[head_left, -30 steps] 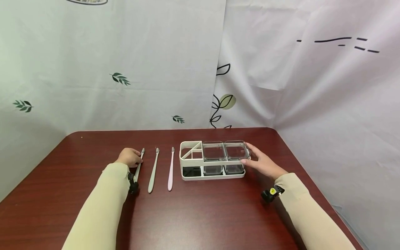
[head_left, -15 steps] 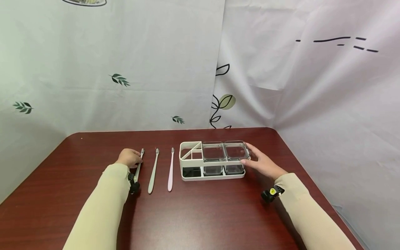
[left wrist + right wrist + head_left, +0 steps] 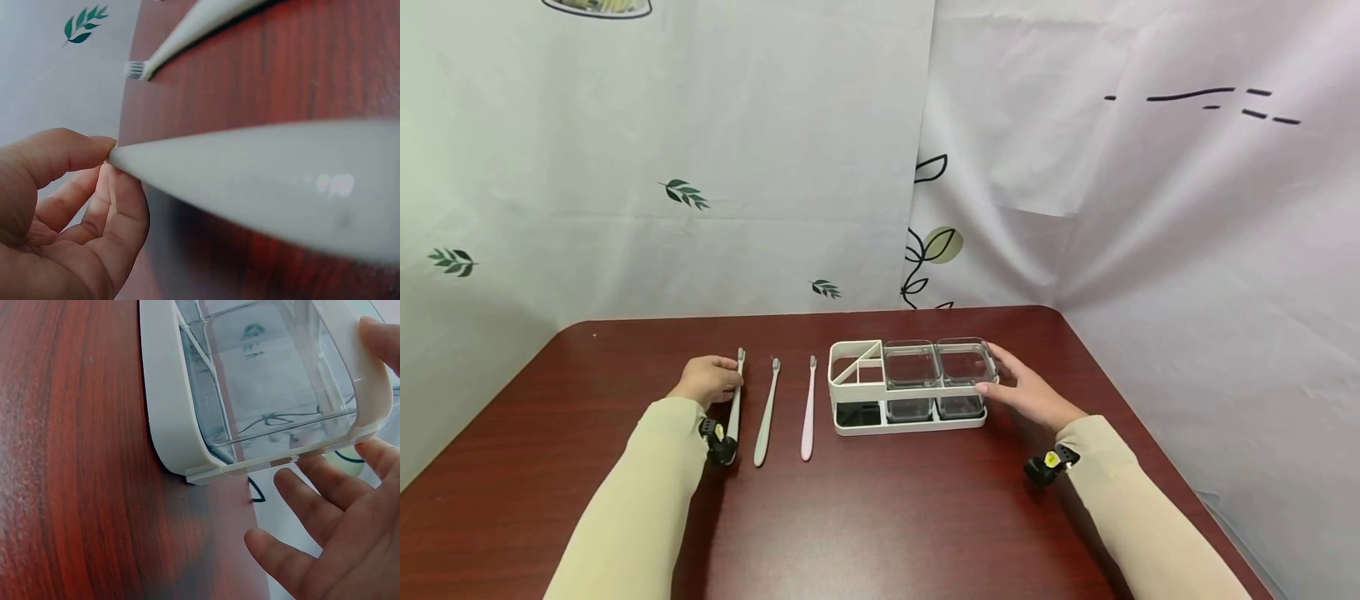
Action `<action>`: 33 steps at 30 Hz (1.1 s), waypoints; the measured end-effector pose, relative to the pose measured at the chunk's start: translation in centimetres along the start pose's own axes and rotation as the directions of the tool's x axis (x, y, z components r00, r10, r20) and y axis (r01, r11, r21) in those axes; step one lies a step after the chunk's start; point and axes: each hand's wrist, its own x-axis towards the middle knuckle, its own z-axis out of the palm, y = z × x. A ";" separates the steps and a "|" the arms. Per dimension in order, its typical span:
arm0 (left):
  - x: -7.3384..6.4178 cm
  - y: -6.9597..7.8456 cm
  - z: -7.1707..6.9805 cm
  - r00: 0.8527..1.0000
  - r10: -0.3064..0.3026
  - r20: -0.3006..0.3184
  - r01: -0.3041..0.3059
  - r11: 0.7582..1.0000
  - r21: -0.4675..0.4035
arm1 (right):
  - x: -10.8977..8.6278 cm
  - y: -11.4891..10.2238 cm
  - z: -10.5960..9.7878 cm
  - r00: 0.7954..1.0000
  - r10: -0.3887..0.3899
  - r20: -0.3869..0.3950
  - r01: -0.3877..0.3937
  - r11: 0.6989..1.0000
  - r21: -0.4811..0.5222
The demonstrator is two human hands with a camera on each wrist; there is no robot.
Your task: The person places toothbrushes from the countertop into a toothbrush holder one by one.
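My left hand [image 3: 707, 381] pinches a white toothbrush [image 3: 735, 417] just below its head, between thumb and fingertips. In the left wrist view the brush's thick handle [image 3: 269, 181] runs from the fingertips toward the camera, close over the tabletop. My right hand [image 3: 1033, 392] holds the right end of a white toothbrush holder [image 3: 865, 391], thumb on its upper front rim and a finger against its side. The other fingers [image 3: 306, 506] spread loosely beside it in the right wrist view. Two clear cups [image 3: 912, 364] sit in the holder, right of its divided slots.
To the right of the held brush lie a pale green toothbrush [image 3: 767, 417] and a pink toothbrush [image 3: 808, 417], heads toward the back. The dark red table [image 3: 880, 517] ends at a white printed curtain [image 3: 775, 167] behind and to the right.
My left hand has drawn the white toothbrush slightly up off the table, its head now higher and the brush more upright. The right hand stays on the holder; the head view shifts a little.
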 end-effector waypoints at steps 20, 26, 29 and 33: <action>-0.8 2.4 -0.6 1.000 0.029 -0.004 -0.030 0.993 -0.117 | 0.3 0.4 0.3 1.000 -0.007 0.022 0.004 0.990 0.141; -1.2 3.4 -0.3 0.997 0.076 -0.009 -0.077 0.989 -0.127 | 0.2 0.2 0.4 1.000 -0.018 0.021 0.015 0.989 0.146; -1.5 4.0 0.0 0.995 0.100 -0.015 -0.101 0.983 -0.155 | 0.2 0.2 0.5 1.000 -0.018 0.019 0.016 0.990 0.139; -1.8 4.8 0.3 0.993 0.114 -0.022 -0.117 0.973 -0.199 | 0.1 0.1 0.5 1.000 -0.015 0.016 0.013 0.991 0.132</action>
